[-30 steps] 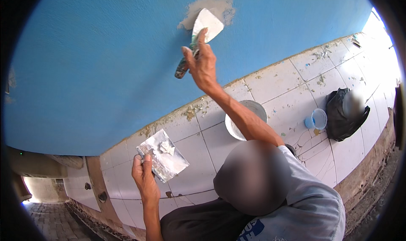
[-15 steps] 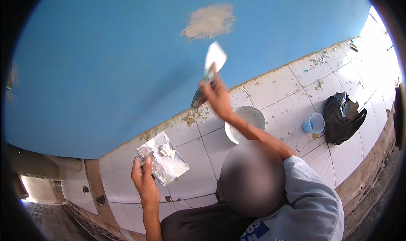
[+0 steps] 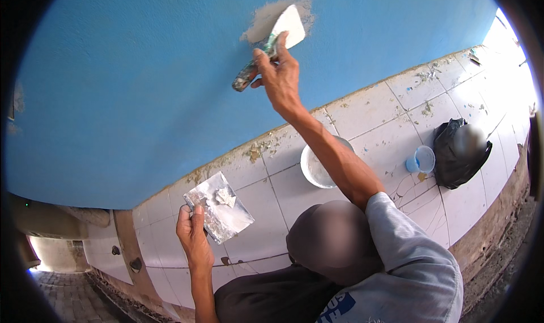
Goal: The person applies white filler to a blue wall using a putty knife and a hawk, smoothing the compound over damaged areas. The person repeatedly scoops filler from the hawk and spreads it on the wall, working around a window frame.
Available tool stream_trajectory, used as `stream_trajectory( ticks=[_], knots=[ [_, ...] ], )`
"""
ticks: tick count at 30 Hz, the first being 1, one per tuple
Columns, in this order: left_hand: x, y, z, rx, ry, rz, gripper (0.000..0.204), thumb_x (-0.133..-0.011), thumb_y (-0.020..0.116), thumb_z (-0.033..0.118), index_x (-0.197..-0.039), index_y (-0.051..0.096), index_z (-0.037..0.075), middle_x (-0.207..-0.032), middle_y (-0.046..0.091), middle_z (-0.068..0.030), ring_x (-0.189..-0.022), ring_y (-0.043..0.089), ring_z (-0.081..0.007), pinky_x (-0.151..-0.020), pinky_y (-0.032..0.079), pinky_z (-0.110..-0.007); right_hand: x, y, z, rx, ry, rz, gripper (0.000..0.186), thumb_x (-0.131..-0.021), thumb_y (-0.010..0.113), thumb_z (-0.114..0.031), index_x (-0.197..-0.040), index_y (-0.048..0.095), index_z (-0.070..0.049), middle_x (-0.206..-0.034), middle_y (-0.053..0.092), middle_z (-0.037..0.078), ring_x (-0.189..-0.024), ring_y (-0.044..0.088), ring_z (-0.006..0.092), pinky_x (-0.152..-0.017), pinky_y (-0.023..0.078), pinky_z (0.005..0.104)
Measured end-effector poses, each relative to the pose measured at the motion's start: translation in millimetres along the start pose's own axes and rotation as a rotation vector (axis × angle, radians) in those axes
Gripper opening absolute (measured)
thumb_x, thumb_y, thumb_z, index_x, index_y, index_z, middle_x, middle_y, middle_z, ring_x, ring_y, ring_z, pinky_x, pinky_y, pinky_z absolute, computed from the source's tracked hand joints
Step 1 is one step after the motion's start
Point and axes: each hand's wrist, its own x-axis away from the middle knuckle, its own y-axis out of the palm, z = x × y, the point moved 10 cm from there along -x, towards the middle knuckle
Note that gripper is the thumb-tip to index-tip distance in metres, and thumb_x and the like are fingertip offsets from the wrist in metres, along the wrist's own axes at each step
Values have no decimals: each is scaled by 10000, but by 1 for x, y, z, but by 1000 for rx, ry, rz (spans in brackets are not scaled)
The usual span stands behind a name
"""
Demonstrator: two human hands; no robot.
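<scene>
My right hand (image 3: 279, 82) is wrapped round the paint-stained handle of a putty knife (image 3: 289, 28), whose broad white-smeared blade lies over a rough grey-white filler patch (image 3: 263, 14) on the blue wall (image 3: 130, 96). Whether the blade presses on the patch is hard to tell. Lower left, my left hand (image 3: 195, 235) grips a square plate (image 3: 226, 221) by its edge, thumb on top; it is smeared white and carries a small lump of filler (image 3: 225, 197). My right forearm passes over a round white tub (image 3: 314, 167), partly hiding it.
On the white tiled surface (image 3: 368, 105) lie paint flakes, a clear cup (image 3: 420, 160) with something blue in it and a crumpled black plastic bag (image 3: 453, 170). A blurred dark shape sits between my arms. A passage with paving (image 3: 62, 292) shows at the lower left.
My right hand and knife dropped below the patch half a second ago, baring it, and are now back up over it. My left hand and plate have hardly moved.
</scene>
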Motion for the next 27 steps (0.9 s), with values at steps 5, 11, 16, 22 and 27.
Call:
stream_trajectory(
  ticks=[5, 11, 16, 22, 27],
  knots=[
    [0, 0, 0, -16, -31, -2, 146, -1014, 536, 165, -1016, 574, 24, -942, 598, -6, -868, 511, -50, -821, 419, -226, 13, 40, 12, 224, -77, -44, 814, -956, 606, -171, -1536, 74, 35, -978, 563, 239, -700, 628, 258, -533, 553, 358],
    [1, 2, 3, -18, -30, 6, 149, -1014, 536, 171, -1002, 571, 27, -933, 586, -1, -866, 499, -50, -821, 412, -225, 62, 75, 49, 460, -81, -250, 873, -929, 655, -210, -1565, 78, -54, -1000, 578, 244, -854, 619, 290, -709, 558, 430],
    [2, -2, 2, -9, -10, 6, 156, -1016, 537, 180, -987, 566, 30, -914, 575, 6, -850, 488, -43, -803, 415, -227, 80, 24, 59, 282, -30, -274, 823, -944, 621, -182, -1548, 91, -4, -1063, 604, 258, -818, 645, 248, -646, 573, 378],
    [2, 0, 2, 4, -26, -1, 154, -1013, 547, 181, -968, 566, 35, -901, 565, 12, -826, 477, -42, -784, 416, -225, 8, -45, 19, -164, 21, 36, 777, -986, 552, -185, -1502, 48, 104, -906, 607, 143, -676, 641, 160, -473, 578, 275],
    [2, 1, 3, -5, -29, -12, 154, -1011, 551, 179, -997, 577, 27, -924, 583, 5, -859, 491, -44, -816, 418, -228, 12, -9, 12, -87, 18, -34, 799, -978, 577, -196, -1512, 49, 77, -933, 605, 173, -696, 669, 203, -476, 609, 278]
  ],
)
